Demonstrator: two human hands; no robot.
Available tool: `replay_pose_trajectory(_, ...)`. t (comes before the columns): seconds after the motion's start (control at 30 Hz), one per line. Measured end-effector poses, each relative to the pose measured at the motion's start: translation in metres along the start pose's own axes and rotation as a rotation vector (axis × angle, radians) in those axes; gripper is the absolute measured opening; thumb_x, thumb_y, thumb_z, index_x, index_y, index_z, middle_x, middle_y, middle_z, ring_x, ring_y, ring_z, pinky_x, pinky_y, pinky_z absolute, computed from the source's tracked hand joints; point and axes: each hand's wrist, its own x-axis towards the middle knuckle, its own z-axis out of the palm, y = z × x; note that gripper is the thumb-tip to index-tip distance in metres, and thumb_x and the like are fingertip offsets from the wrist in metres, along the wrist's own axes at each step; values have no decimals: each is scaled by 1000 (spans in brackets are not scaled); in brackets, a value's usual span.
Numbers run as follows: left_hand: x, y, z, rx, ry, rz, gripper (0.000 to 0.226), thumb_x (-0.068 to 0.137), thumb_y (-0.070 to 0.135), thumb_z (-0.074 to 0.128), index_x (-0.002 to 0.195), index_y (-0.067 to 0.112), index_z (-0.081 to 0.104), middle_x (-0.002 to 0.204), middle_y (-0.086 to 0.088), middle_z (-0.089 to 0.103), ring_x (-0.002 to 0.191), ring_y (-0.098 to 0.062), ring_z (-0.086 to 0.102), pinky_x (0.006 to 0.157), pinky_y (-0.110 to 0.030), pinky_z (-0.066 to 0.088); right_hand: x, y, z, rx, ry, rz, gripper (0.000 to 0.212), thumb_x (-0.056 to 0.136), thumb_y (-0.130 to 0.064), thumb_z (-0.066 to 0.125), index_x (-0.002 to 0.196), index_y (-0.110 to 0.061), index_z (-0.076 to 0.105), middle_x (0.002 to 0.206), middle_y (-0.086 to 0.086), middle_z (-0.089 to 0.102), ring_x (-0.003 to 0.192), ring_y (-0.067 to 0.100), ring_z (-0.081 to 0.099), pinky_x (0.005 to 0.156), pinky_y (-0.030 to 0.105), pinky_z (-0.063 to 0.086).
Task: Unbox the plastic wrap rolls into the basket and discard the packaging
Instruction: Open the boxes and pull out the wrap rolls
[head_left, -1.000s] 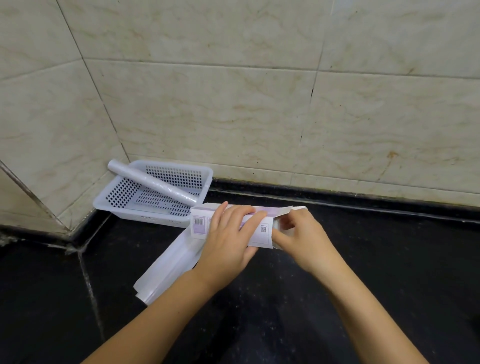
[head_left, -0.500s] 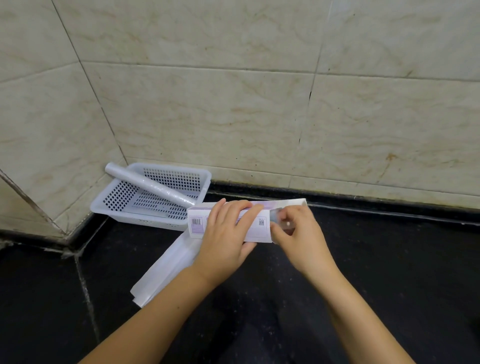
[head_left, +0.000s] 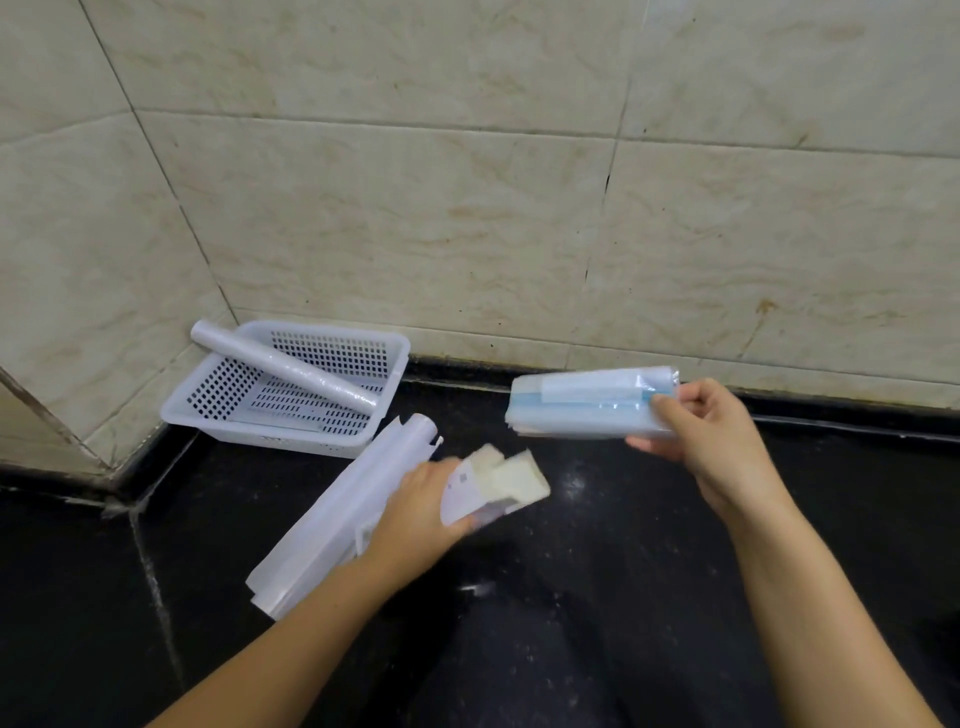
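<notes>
The plastic wrap roll (head_left: 587, 409), bluish and flattened-looking, is being held above the black table (head_left: 597, 597) by the right hand (head_left: 711, 441), whose fingers are pinching its right end. The left hand (head_left: 415, 514) is gripping the emptied box (head_left: 493, 486), its open flaps blurred. Just beside that hand, another white box (head_left: 337, 519) is lying flat on the table. In the corner, a second roll (head_left: 283, 374) is resting diagonally in the white basket (head_left: 395, 348), one end sticking over the rim against the tiled wall (head_left: 467, 208).
</notes>
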Motion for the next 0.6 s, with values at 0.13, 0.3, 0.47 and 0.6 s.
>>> replay_pose_trajectory(0.13,-14,-18,40,280,-347,-12,79,73,62,62,137,25,36,129,-1,48,118,-21,45,102,-36,37,-6,-3,-5,106,-40,75,20,90,0,52,74,-9,45,91,19,52,75,21,62,55,23,59)
replay_pose_trajectory(0.3,1,15,17,-647,-385,-221,72,81,53,58,141,24,31,143,-4,45,125,-11,47,103,-30,36,-15,18,5,133,-98,125,19,90,1,51,75,-10,47,83,12,54,70,16,64,56,23,59)
replay_pose_trajectory(0.47,23,42,-33,-1422,-199,-338,36,87,34,62,116,14,57,121,-12,65,104,-23,67,76,-36,58,-16,37,29,146,-176,119,16,90,-1,53,78,-11,48,77,8,57,75,17,67,57,24,58)
replay_pose_trajectory(0.6,20,31,-42,-1238,65,-455,20,88,12,61,107,14,58,113,-11,65,95,-21,70,71,-33,59,-7,44,53,-73,-286,112,17,87,-4,58,94,-14,47,86,10,59,80,23,59,64,30,54)
